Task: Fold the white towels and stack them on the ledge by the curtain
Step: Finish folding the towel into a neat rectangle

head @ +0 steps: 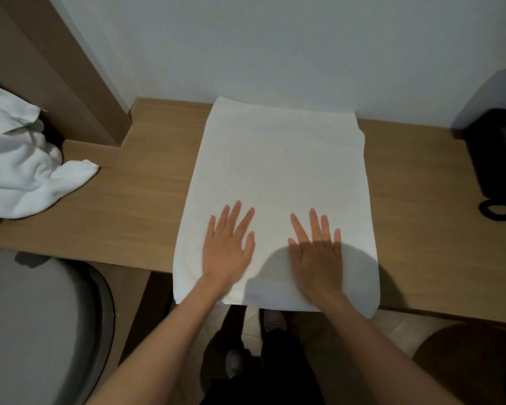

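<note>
Light wooden ledge (135, 194) along white wall. Far left: crumpled white towel pile (21, 168), near edge, well apart from rest. Centre: flat rectangular white towel (278, 159), front edge overhanging ledge. Left hand (227, 247) palm down on it, fingers straight & spread; right hand (317, 255) same, just beside. Far right: black corded phone (497, 159).

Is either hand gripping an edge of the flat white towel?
No, the left hand and right hand lie open and flat on the towel.
</note>
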Available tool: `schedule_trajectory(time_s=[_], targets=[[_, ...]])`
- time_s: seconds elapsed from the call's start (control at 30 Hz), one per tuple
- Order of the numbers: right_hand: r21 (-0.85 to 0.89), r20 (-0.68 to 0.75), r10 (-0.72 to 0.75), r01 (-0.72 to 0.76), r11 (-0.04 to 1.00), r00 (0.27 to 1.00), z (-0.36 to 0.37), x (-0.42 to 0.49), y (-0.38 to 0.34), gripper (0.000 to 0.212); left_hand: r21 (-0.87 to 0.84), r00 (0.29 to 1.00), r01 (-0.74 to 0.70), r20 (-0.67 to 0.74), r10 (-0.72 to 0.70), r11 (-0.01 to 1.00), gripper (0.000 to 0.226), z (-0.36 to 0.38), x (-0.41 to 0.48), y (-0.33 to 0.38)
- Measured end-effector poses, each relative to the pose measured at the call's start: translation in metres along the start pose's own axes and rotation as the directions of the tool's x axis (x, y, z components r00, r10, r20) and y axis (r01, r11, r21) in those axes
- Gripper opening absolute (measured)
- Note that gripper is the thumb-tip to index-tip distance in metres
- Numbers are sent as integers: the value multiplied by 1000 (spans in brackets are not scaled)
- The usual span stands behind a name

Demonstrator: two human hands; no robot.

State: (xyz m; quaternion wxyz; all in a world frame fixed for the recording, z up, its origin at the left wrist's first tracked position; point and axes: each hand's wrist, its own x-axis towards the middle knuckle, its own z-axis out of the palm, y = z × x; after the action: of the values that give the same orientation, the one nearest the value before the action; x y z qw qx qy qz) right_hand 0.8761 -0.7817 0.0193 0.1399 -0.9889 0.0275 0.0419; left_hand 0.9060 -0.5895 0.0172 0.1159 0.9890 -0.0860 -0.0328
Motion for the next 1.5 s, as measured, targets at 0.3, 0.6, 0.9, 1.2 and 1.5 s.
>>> schedule_trajectory(time_s=[0.3, 0.6, 0.9, 1.2, 1.5], targets=[[-63, 104, 155, -149, 987, 982, -21, -16, 47, 54, -60, 991, 120, 70, -115, 991, 54, -28, -24, -53], [339, -76, 223, -185, 922, 972, -51, -94, 44, 19, -409, 977, 130, -104, -188, 903, 41, -53, -101, -62], [745, 667, 500, -480, -464, 552, -31, -126, 49, 60, -786, 711, 599, 611, -348, -155, 45, -34, -122, -62], [653, 736, 374, -445, -613, 565, -43, -115, 42, 46, -768, 649, 515, 639, -412, -380, 28, -33, -116, -55], [856, 499, 654, -440, -271, 568, -51, -128, 38, 29, -821, 641, 531, 551, -535, -209, 34, -49, -127, -62]])
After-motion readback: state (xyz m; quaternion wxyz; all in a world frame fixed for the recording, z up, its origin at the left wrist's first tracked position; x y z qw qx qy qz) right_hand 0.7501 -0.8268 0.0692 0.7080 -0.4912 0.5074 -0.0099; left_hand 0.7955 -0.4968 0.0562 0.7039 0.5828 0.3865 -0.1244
